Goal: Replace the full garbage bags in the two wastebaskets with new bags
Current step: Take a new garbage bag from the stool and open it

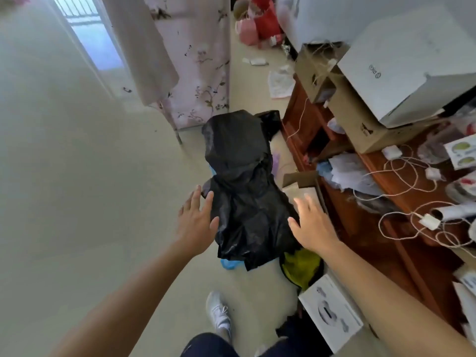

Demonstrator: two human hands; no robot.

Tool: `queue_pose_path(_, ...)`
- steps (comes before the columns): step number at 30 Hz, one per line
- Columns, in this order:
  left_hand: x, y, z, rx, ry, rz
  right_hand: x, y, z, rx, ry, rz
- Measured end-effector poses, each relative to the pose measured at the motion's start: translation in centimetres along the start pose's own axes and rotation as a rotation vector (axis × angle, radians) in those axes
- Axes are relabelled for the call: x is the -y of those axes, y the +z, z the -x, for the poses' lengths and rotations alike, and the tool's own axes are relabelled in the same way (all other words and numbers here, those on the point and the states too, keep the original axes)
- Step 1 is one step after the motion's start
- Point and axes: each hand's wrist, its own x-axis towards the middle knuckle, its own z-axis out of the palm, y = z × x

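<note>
- One black garbage bag [242, 191] at centre of view, over the pale floor [103, 202]. It is crumpled and glossy, with the upper part bulged and the lower part spread wider. Cannot tell whether it is draped over something or hanging loose.
- Blue plastic [230, 265] pokes out under the bag's lower edge.
- Left hand [197, 220]: flat, fingers straight and spread wide. Index finger and thumb are at the bag's left edge, and the hand grips nothing.
- Right hand [313, 222]: also spread wide, with the thumb tip at the bag's right edge. The fingertips are blurred and nothing is held.
- Both hands flank the bag's lower half, palms down, forearms bare.
- Wastebasket [283, 270], dark-rimmed, just beside the bag's lower right corner, partly under the right forearm. Yellow-green material [302, 266] fills its mouth.
- More black plastic [270, 122] behind the bag, near the foot of a floral fabric wardrobe [201, 73].
- White printed box [331, 311] on the floor, close to the wastebasket on the near side.
- White shoe [219, 310] on the floor below the bag, with a dark trouser leg at the bottom edge of view.
- Reddish wooden worktop [360, 240] along the right. It carries tangled white cables [401, 176], cardboard boxes [360, 119] and a large white box [401, 73] stacked on top.
- Pink and red bags [257, 24] on the floor at the far back.
</note>
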Motion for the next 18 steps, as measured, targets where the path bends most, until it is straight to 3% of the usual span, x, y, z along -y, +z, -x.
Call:
queue_pose_path(4,1.2,7.6,-4.6,0.129,-0.009,0.045,-1.1,5.9,-3.9,0.074,0.19,-0.107)
queue_pose_path(8,2.3,16.5,-7.4,0.184,-0.102,0.116,-2.2,13.9,-7.3,0.005,0.38,-0.242)
queue_pose_path(14,2.7,27.3,-8.1,0.257,-0.514,0.515,-3.9,24.1,-10.5,-0.027,0.653,-0.454)
queue_pose_path(18,3.0,29.7,-7.4,0.216,-0.571,0.582,-4.2,27.0,-11.3,0.014,0.658,-0.496)
